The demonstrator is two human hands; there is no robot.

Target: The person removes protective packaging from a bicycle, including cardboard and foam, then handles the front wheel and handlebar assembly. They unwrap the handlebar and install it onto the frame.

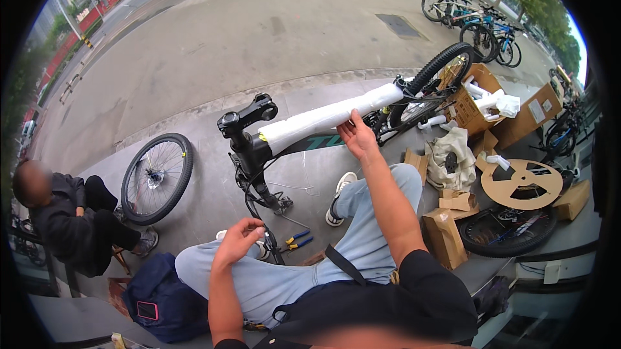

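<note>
A bicycle frame [326, 139] stands before me, its top tube wrapped in a white foam sleeve [333, 113]. My right hand [357, 137] is at the sleeve's near side, fingers stretched out and fingertips against it. Ahead on the left, a black stem [249, 116] tops the head tube, above a black suspension fork [254, 171] with no wheel in it. Cables loop down beside the fork. Over my left knee, my left hand [240, 240] has its fingers curled together near a black bar-like part [272, 245]; what they pinch, if anything, is too small to make out.
Blue-and-yellow pliers [299, 240] lie on the paving. A loose wheel [157, 179] is at left, near a seated person [71, 213]. A navy bag [165, 300] carries a phone [147, 311]. Cartons [475, 106], a cardboard disc [521, 184] and another wheel [508, 229] crowd the right.
</note>
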